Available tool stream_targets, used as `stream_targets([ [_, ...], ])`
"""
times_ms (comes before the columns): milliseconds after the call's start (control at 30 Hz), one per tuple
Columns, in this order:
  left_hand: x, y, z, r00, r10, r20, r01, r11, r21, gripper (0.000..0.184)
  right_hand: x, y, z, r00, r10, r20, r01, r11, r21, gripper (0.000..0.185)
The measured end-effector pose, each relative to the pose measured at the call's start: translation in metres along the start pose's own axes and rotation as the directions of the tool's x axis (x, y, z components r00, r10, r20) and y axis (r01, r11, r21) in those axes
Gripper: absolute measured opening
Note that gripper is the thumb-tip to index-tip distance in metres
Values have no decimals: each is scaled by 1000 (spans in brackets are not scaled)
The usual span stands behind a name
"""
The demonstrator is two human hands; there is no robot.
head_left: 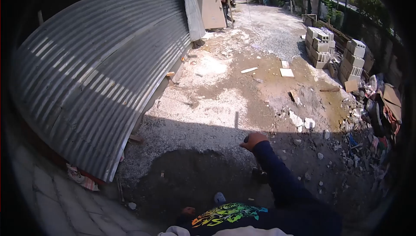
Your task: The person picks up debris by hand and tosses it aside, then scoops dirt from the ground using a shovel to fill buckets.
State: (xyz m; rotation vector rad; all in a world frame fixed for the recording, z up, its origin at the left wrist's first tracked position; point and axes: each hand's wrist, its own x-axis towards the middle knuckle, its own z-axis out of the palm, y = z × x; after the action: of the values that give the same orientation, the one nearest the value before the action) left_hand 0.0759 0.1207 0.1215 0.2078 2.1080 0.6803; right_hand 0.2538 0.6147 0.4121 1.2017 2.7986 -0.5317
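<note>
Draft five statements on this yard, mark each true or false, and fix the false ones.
1. The right hand is spread flat. False: its fingers are curled at a small dark thing, too unclear to name.
2. The metal sheet on the left is corrugated. True.
3. The blocks stand left of the metal sheet. False: the blocks stand on the right side of the view.
4. The shirt has a multicoloured print. True.
5. The sleeve on the outstretched arm is dark. True.
</note>
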Motion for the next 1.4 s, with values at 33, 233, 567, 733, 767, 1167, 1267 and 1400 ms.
stream_targets([
  [33, -7, 8, 12, 998, 50, 37, -54, 994, 95, 38, -13, -2, -1, 1000, 14, 14, -15, 999, 32, 46],
  [233, -32, 19, 60, 922, 316, 223, -350, 927, 134, 34, -89, 8, -16, 995, -65, 82, 57, 995, 87, 45],
  [567, -35, -40, 59, 973, 118, 200, -171, 946, 274, 29, -149, 51, -8, 993, -111, -31, 114, 990, 86, 44],
  [733, -26, -10, 57, 969, 121, 214, -168, 962, 215, 27, -170, 75, -14, 999, -55, -3, 55, 992, 116, 46],
  [767, -29, 1, 60, 970, 129, 205, -166, 970, 175, 26, -175, 78, -17, 1000, -26, 11, 24, 989, 145, 46],
  [1167, -46, 29, 106, 891, 409, 198, -431, 898, 83, 25, -178, 90, -24, 994, 79, 73, -85, 993, 81, 48],
  [1267, -51, 5, 88, 908, 365, 206, -370, 929, -16, 26, -166, 89, -24, 992, 108, 67, -114, 990, 85, 49],
  [1400, 21, -94, 61, 919, -67, 388, 76, 997, -8, 23, -142, 92, -24, 987, 163, -9, -162, 985, 64, 51],
])
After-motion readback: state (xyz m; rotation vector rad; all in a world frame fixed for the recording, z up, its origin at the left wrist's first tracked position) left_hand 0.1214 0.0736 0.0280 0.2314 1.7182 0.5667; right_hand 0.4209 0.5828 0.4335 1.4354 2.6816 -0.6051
